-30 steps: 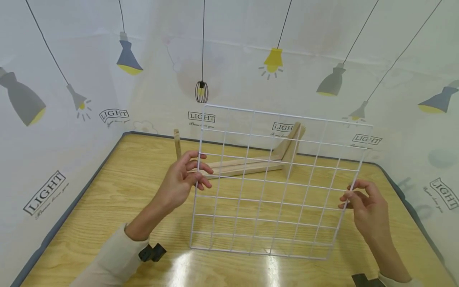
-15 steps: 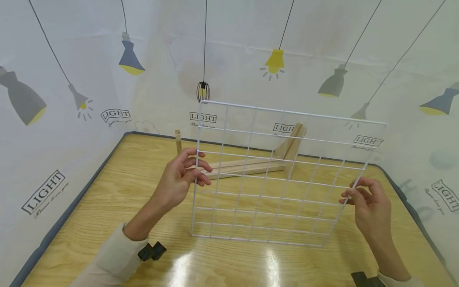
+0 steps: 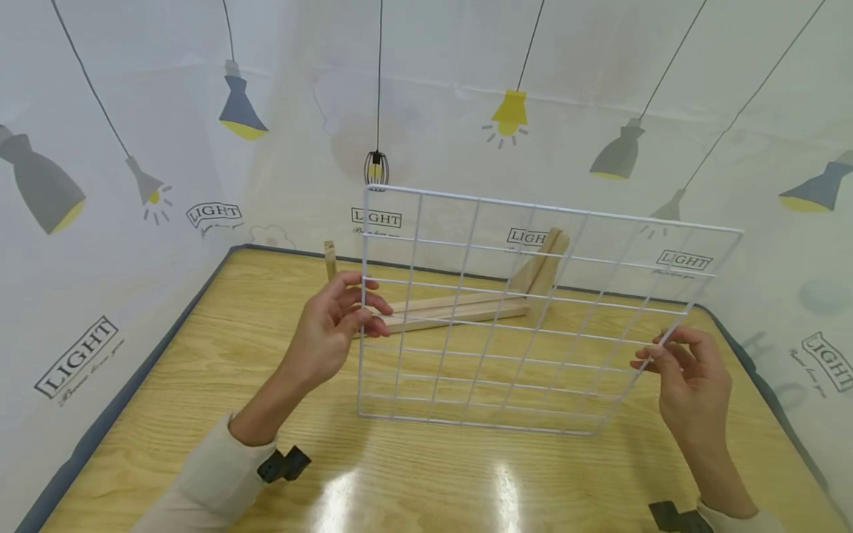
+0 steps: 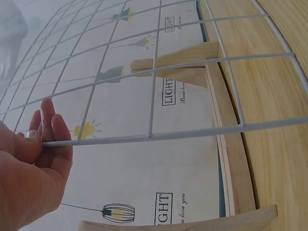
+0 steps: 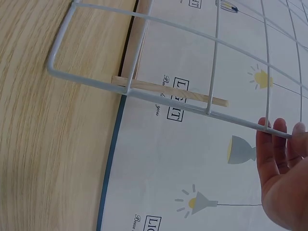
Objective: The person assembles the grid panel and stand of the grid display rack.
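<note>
The tabletop [image 3: 426, 474] spans the picture's lower half. A white wire grid [image 3: 493, 327] tilts across the centre, with a wooden frame [image 3: 480, 314] behind it. The left hand [image 3: 326, 333] pinches the grid's left edge, the right hand [image 3: 693, 385] its right.

It looks like a screened-off booth: pale sheeting [image 3: 440, 44] with printed lamps [image 3: 509, 111] and "LIGHT" labels [image 3: 213, 214] lines three sides of the surface [image 3: 413, 477].
</note>
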A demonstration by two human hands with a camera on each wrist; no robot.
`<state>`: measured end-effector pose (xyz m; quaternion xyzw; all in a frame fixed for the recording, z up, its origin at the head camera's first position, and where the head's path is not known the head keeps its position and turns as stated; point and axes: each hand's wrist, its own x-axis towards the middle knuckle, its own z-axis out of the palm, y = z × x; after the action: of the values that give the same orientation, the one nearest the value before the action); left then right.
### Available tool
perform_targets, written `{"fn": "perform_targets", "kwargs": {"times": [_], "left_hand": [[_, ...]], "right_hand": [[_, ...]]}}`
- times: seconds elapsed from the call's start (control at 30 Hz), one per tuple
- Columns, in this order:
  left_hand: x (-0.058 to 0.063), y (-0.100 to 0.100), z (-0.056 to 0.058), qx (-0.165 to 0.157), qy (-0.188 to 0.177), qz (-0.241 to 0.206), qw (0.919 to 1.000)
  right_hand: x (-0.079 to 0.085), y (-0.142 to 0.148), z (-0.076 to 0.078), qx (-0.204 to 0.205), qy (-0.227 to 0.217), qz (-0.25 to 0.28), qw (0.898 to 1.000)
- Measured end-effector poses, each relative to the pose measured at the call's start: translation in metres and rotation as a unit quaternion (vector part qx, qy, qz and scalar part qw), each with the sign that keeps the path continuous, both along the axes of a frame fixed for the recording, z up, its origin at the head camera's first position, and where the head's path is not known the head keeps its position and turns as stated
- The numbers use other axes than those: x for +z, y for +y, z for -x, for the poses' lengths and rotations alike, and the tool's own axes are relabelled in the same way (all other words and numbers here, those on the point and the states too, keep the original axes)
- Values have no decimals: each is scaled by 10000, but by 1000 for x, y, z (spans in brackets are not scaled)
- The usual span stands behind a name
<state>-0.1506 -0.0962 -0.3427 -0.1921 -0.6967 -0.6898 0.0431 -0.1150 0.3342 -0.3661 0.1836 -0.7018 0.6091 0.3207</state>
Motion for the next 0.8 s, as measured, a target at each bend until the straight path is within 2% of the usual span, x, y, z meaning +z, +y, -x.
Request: {"fn": "perform_targets", "kwargs": {"times": [0.1,0.17,0.2,0.3,0.37,0.43,0.53,0.6,0.67,0.8], "left_hand": [[0,0,-1,25,20,-42,10000],[0,0,-2,28,59,-56,10000],[-1,0,-2,24,92,-62,9999],[-1,0,-2,10,155,-69,9999],[-1,0,-2,6,184,-53,9998],[-1,0,-2,3,191,-42,9998],[-2,0,-2,-3,225,-45,9997],[-2,0,-2,-5,254,-57,9997],[-2,0,-2,3,302,-73,9995],[-4,1,-1,-7,384,-98,9992]], "right_hand": [[-2,1,0,190,119,167,9996],[-4,1,0,129,118,124,9998],[-4,2,-1,32,102,78,9999],[-2,-2,-5,-713,125,-492,9962],[3,-12,-9,-1439,421,-922,9844],[9,-29,-13,-2158,961,-1220,9640],[13,-62,-17,-2684,2027,-1465,9303],[11,-82,-20,-2633,2465,-1874,9137],[7,-99,-23,-2380,2649,-2338,9047],[-1,-120,-29,-2084,2436,-3172,8925]]}}
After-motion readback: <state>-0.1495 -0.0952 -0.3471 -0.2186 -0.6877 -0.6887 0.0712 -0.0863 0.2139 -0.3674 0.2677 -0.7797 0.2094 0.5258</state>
